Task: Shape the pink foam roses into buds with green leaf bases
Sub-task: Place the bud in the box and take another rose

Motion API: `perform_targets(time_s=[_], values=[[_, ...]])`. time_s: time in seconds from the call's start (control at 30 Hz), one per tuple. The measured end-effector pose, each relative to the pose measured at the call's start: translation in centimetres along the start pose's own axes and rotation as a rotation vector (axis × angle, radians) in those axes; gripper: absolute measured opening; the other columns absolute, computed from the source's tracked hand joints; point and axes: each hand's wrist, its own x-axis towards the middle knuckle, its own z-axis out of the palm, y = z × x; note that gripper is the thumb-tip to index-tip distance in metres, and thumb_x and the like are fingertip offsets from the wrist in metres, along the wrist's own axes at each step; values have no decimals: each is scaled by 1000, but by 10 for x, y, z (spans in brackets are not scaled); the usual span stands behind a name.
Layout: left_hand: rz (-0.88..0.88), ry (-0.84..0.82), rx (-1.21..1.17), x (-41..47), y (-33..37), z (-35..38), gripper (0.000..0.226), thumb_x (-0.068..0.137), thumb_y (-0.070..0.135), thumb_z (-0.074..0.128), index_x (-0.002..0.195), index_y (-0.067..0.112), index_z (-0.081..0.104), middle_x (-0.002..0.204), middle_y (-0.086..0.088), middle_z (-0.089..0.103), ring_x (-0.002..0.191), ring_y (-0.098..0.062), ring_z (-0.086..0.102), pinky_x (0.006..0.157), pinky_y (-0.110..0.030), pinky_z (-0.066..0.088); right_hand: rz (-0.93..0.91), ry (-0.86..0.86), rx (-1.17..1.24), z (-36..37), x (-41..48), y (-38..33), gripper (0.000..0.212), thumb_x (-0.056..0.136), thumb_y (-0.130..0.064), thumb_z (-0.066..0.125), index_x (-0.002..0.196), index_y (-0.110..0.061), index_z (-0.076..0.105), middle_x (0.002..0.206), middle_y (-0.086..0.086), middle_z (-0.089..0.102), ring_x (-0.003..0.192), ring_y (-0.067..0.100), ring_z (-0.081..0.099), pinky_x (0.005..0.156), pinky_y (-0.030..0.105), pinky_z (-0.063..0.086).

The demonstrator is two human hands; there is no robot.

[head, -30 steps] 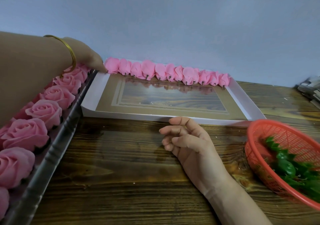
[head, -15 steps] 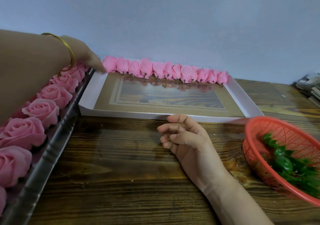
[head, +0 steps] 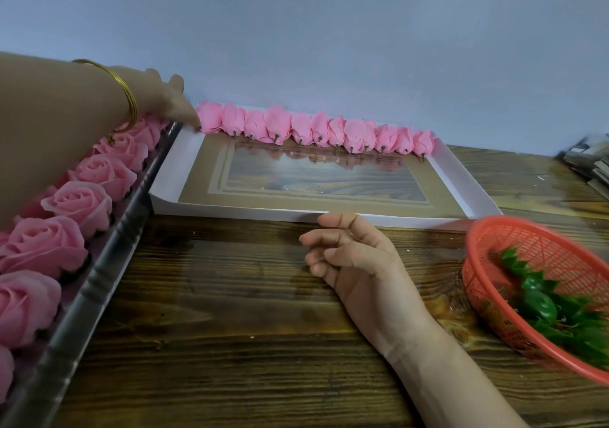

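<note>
Head view: my left hand (head: 164,98) sits at the left end of the bud row (head: 316,129) in the white box (head: 461,179); whether it is pinching anything, I cannot tell. My right hand (head: 356,256) lies loosely curled and empty on the counter (head: 230,312). The leaf bases (head: 540,302) are in the basket (head: 474,263) to its right, and the open roses (head: 79,203) are far left.

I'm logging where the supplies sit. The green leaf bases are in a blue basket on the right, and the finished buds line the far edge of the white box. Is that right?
Not quite. The head view shows that the basket holding the green leaf bases is red, not blue. It does sit on the right, and the finished buds do line the far edge of the white box.
</note>
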Motion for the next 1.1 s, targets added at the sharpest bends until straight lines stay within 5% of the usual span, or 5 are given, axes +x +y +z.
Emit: perform_targets(time_s=[0.37,0.77,0.87,0.93,1.1], values=[[1,121,94,-2,7,-6,98,82,78,37,156,28,-2,164,-11,-11,149,-38,-13,117,-59,3,4,0,20,-2,2,1,46,57,5,54,102,-1,58,85,16,68,66,19,61,61,24,51],[305,448,-527,-105,108,-50,44,86,27,56,126,11,48,133,-16,43,125,-37,38,84,-39,33,2,-6,37,-3,3,0,44,57,3,55,101,-2,58,83,15,68,64,19,61,61,25,51],[376,456,-745,-134,118,-51,7,85,20,57,89,18,52,96,-4,52,97,-29,52,75,-34,37,3,0,46,-4,3,0,43,57,2,55,100,-3,59,83,14,68,63,18,61,60,25,51],[399,453,-836,-151,122,-45,20,84,16,57,73,24,42,74,4,41,82,-22,46,70,-30,37,9,4,60,-5,3,-1,43,57,2,55,100,-3,59,82,14,68,63,19,61,60,25,51],[381,482,-1013,-177,121,-12,16,84,13,60,100,15,63,80,11,51,85,-14,53,68,-23,39,17,19,75,-5,3,-2,43,57,1,55,100,-4,58,82,14,69,63,19,61,60,26,52]])
